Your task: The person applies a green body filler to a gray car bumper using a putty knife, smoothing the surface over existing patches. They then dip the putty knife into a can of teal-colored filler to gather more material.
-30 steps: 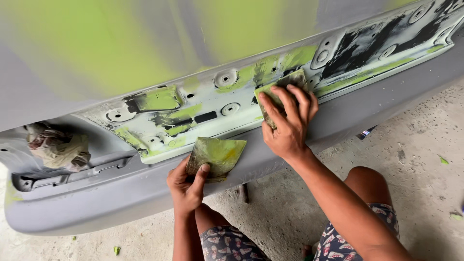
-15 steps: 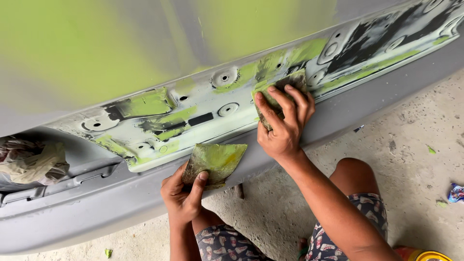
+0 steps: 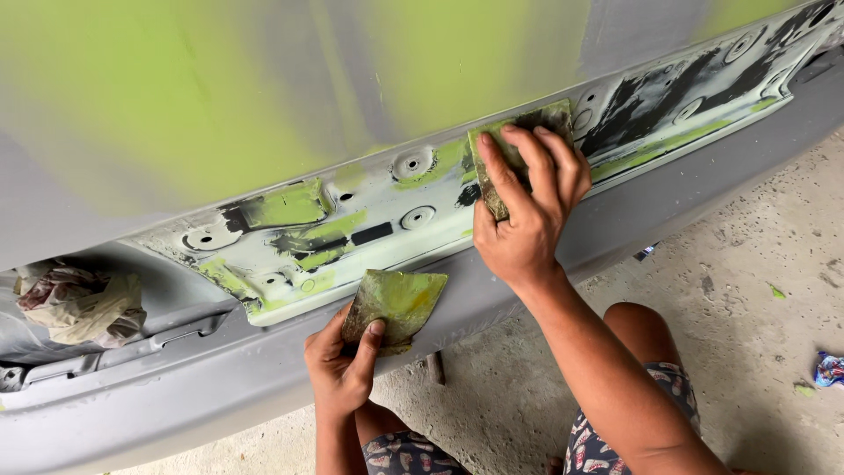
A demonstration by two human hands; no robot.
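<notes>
In the centre right of the frame, the right hand (image 3: 526, 209) is pressing the sandpaper piece (image 3: 519, 141) with spread fingers against the car panel (image 3: 352, 220); lower, the left hand (image 3: 341, 369) is pinching the green-smeared spreader (image 3: 396, 301).

1. We see soft, even daylight. Nothing looks dark.
2. We spot no hard shadows. Only a faint shade sits under the grey bumper (image 3: 176, 405) and below the right hand (image 3: 527, 220).
3. We see a gentle shine on the green panel (image 3: 264, 88), but no strong glare.
4. The picture looks sharp in the middle.
5. The top of the panel looks smooth and a bit blurry to us.
</notes>
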